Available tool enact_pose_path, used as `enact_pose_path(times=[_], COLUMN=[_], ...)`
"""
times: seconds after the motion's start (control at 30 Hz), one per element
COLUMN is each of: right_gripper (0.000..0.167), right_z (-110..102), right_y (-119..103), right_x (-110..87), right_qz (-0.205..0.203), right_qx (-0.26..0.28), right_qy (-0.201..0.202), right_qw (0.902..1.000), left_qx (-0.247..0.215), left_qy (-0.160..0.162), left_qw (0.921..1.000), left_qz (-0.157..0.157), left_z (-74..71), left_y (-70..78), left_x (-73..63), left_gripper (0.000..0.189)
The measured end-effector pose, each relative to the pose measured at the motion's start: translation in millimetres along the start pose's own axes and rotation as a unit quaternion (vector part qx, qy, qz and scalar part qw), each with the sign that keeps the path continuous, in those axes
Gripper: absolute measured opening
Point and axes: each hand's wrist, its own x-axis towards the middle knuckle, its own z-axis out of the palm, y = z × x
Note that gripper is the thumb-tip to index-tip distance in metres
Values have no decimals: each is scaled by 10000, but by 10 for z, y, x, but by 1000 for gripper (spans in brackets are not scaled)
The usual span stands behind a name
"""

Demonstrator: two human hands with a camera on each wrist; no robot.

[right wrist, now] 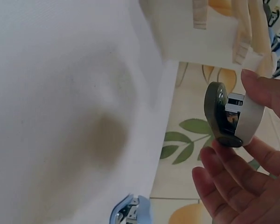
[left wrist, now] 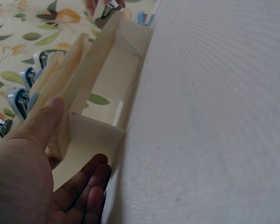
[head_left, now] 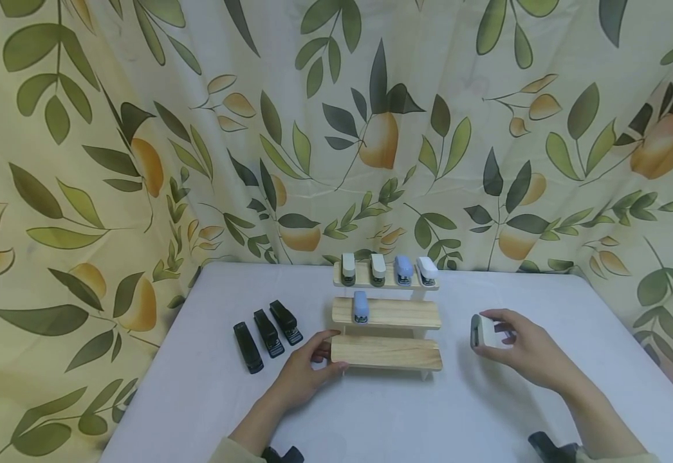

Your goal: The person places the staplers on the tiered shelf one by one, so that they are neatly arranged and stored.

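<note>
My left hand [head_left: 310,363] grips the left end of the bottom board [head_left: 385,352] of a three-step wooden display rack. In the left wrist view the thumb [left wrist: 44,122] lies on the board while the other fingers reach beneath. My right hand [head_left: 524,350] holds a small white stapler [head_left: 483,331] with a dark grey base, off the rack's right side; the right wrist view shows it between thumb and fingers, above the table. On the middle board [head_left: 406,312] stands a blue stapler [head_left: 361,307] at the left. Several white and blue staplers [head_left: 404,270] line the top board.
Three black staplers [head_left: 267,333] lie left of the rack on the white table [head_left: 383,418]. Another blue stapler [right wrist: 130,210] shows at the bottom of the right wrist view. A leaf-and-fruit patterned curtain [head_left: 336,128] hangs behind the table.
</note>
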Motion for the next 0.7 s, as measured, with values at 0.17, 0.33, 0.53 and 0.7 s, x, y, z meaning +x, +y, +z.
enact_pose_path(times=[0.17,0.33,0.53,0.7], right_gripper=[82,82,81,79], right_z=[5,8,18,15], right_y=[-70,-148,-253,-328], right_x=[10,27,44,50], right_qz=[-80,-145,-224,-295], right_qx=[31,37,80,139], right_qy=[40,47,115,159], right_qw=[10000,9999,9997,9993], left_qx=[8,3,3,23], left_qy=[-3,3,19,20], left_qw=[10000,10000,10000,10000], left_qz=[-45,-59,-19,-9], left_z=[-1,-2,-4,1], left_y=[8,10,4,1], left_x=[4,-1,1,1], left_gripper=[67,67,67,67])
